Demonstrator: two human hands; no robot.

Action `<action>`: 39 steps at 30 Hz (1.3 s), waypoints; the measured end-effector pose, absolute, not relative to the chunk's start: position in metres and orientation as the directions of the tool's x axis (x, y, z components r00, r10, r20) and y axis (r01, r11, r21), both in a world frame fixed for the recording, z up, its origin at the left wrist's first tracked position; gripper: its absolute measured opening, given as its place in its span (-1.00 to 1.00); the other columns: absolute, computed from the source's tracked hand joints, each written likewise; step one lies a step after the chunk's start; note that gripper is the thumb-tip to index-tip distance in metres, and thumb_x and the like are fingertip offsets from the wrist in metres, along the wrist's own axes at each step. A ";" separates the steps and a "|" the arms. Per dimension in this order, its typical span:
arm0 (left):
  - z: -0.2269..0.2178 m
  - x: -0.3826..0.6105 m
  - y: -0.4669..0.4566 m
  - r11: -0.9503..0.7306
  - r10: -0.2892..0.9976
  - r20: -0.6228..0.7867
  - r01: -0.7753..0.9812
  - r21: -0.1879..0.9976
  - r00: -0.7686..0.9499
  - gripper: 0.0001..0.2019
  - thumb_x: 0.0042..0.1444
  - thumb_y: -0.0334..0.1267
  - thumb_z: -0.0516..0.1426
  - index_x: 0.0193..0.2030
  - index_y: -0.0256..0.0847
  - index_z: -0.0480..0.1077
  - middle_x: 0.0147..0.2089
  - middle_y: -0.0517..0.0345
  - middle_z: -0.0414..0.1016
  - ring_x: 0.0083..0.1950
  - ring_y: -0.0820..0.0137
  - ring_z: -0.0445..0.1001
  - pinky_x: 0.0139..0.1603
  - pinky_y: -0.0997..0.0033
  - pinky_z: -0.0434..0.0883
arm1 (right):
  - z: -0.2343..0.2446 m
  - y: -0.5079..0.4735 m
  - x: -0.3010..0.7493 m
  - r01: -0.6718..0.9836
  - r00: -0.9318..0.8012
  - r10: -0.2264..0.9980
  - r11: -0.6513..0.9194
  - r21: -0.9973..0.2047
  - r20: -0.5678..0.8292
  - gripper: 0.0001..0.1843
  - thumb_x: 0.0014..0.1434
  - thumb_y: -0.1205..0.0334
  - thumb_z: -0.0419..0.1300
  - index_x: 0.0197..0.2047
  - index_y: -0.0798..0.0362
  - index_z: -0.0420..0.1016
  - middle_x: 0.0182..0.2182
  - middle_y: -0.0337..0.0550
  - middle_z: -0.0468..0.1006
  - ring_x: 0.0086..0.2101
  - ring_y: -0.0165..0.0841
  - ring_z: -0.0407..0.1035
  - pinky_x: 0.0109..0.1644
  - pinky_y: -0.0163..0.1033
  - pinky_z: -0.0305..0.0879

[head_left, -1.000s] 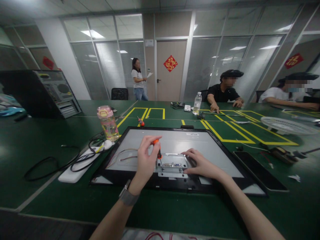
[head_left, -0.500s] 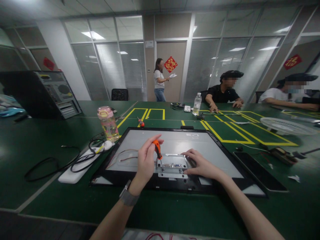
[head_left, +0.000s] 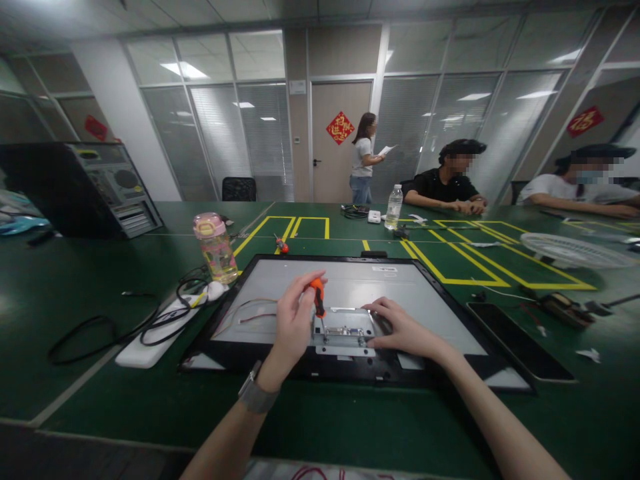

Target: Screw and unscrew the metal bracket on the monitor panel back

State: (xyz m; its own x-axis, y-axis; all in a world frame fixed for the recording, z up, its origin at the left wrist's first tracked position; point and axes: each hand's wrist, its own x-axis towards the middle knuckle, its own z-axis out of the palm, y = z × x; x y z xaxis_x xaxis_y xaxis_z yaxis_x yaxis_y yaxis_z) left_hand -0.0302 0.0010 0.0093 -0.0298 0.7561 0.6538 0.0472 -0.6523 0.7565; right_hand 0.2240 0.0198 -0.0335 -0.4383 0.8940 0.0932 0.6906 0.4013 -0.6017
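In the head view, a monitor panel (head_left: 360, 280) with a black frame lies flat on the green table, its grey metal back facing up. A small metal bracket (head_left: 345, 351) with a row of connectors sits near its front edge. My left hand (head_left: 295, 317), closed, grips an orange and black screwdriver (head_left: 319, 299), whose shaft points down at the left side of the bracket. Fingers of my right hand (head_left: 400, 327) are closed on the bracket's right end. Thin wires (head_left: 255, 317) lie on the panel left of my left hand.
A pink-lidded bottle (head_left: 215, 250) and a white power strip (head_left: 155, 333) with black cable stand left. A second screwdriver (head_left: 283, 245) lies beyond the panel. To the right is a black phone-like slab (head_left: 520, 340). A computer case (head_left: 80, 190) stands far left; people sit across the table.
The screwdriver handle stands slightly more upright and has shifted a little right with my left hand. My right hand stays put. A person in the background has walked right.
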 end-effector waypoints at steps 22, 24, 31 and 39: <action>0.010 -0.028 0.003 -0.696 0.685 0.719 0.188 0.693 -0.119 -0.86 0.11 -0.31 0.24 -0.17 -0.18 0.50 -0.26 0.15 0.32 -0.23 0.40 0.37 -0.18 0.41 0.37 | -0.034 0.020 0.224 0.692 -0.441 0.893 0.404 -0.598 0.093 -0.29 -0.04 0.06 0.41 0.18 0.00 0.39 0.02 -0.03 0.34 0.05 -0.07 0.26 0.20 0.00 0.20; 0.011 -0.028 0.002 -0.692 0.692 0.713 0.175 0.700 -0.116 -0.85 0.12 -0.32 0.21 -0.14 -0.18 0.49 -0.25 0.15 0.32 -0.24 0.40 0.38 -0.17 0.41 0.39 | -0.034 0.020 0.224 0.691 -0.441 0.892 0.408 -0.597 0.099 -0.29 -0.03 0.06 0.41 0.18 -0.01 0.39 0.02 -0.04 0.34 0.05 -0.07 0.27 0.20 0.00 0.21; 0.010 -0.030 0.002 -0.680 0.718 0.692 0.144 0.719 -0.070 -0.78 0.21 -0.34 0.09 -0.05 -0.17 0.50 -0.17 0.08 0.39 -0.15 0.36 0.41 -0.08 0.37 0.40 | -0.033 0.019 0.225 0.697 -0.441 0.894 0.399 -0.597 0.082 -0.30 -0.02 0.04 0.40 0.19 -0.03 0.38 0.02 -0.04 0.33 0.06 -0.06 0.26 0.20 0.02 0.20; 0.011 -0.029 0.002 -0.676 0.723 0.688 0.144 0.723 -0.060 -0.78 0.22 -0.29 0.13 -0.03 -0.14 0.51 -0.22 0.11 0.40 -0.19 0.38 0.42 -0.11 0.39 0.39 | -0.033 0.019 0.225 0.690 -0.446 0.890 0.408 -0.598 0.093 -0.30 -0.02 0.05 0.41 0.18 0.00 0.39 0.01 -0.03 0.33 0.05 -0.08 0.26 0.20 0.01 0.21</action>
